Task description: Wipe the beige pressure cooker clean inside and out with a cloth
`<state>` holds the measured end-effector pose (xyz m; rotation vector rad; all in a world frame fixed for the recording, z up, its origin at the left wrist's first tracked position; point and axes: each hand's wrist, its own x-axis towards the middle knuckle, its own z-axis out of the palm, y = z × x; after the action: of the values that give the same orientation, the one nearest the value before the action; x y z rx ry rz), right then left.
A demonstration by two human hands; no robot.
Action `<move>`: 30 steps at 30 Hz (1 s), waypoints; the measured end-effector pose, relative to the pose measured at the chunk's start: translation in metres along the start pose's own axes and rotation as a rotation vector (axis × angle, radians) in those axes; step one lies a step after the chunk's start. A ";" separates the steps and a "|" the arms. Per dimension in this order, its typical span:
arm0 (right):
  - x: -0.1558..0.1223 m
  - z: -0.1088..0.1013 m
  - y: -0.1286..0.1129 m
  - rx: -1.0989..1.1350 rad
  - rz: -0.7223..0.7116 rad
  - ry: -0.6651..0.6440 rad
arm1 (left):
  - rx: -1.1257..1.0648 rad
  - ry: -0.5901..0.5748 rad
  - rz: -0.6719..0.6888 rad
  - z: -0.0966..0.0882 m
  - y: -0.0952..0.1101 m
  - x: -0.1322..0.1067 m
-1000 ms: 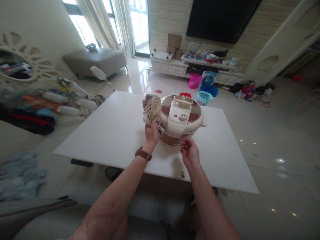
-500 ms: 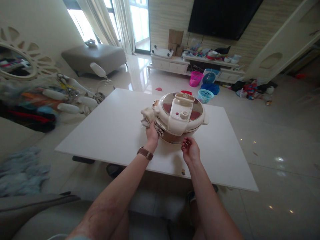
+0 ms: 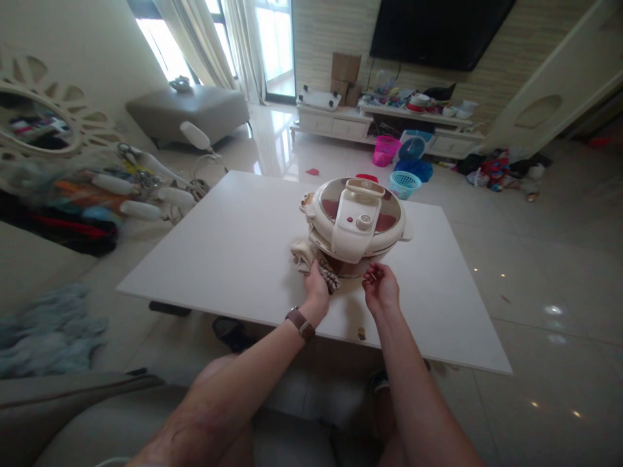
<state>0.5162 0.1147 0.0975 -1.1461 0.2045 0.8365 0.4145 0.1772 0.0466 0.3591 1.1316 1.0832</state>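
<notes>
A cream pressure cooker [image 3: 359, 224] with a see-through lid and a brown lower body stands on the white table [image 3: 233, 259]. My left hand [image 3: 317, 285] is closed on a bunched, patterned cloth [image 3: 305, 254] against the lower left front of the cooker. A brown-strapped watch [image 3: 300, 323] is on my left wrist. At the front of the cooker's base, my right hand [image 3: 382, 287] has its fingers curled in. Whatever they may hold is hidden from view. A small dark and yellow item [image 3: 361, 333] lies at the table's near edge.
Beyond the table stand a light blue basket [image 3: 405, 184] and a pink basket [image 3: 386, 150]. A low white cabinet [image 3: 335, 127] runs along the far wall. White-shaded lamp arms [image 3: 175, 196] reach towards the table's left edge. A grey bench [image 3: 189, 110] is by the window.
My left hand and the cloth have moved down and right, from the cooker's upper left side to its lower front. My right hand stays by the base.
</notes>
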 end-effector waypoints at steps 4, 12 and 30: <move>0.001 -0.003 0.000 -0.008 -0.001 -0.006 | -0.048 0.082 -0.044 0.013 0.021 0.014; -0.003 0.000 -0.003 0.030 0.030 0.008 | -0.014 -0.015 0.485 0.016 0.042 0.012; -0.003 0.000 -0.004 0.046 0.045 0.006 | 0.800 -0.455 1.156 0.030 0.096 -0.005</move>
<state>0.5166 0.1127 0.1022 -1.1046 0.2546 0.8640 0.3908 0.2273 0.1307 1.9592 0.8556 1.3417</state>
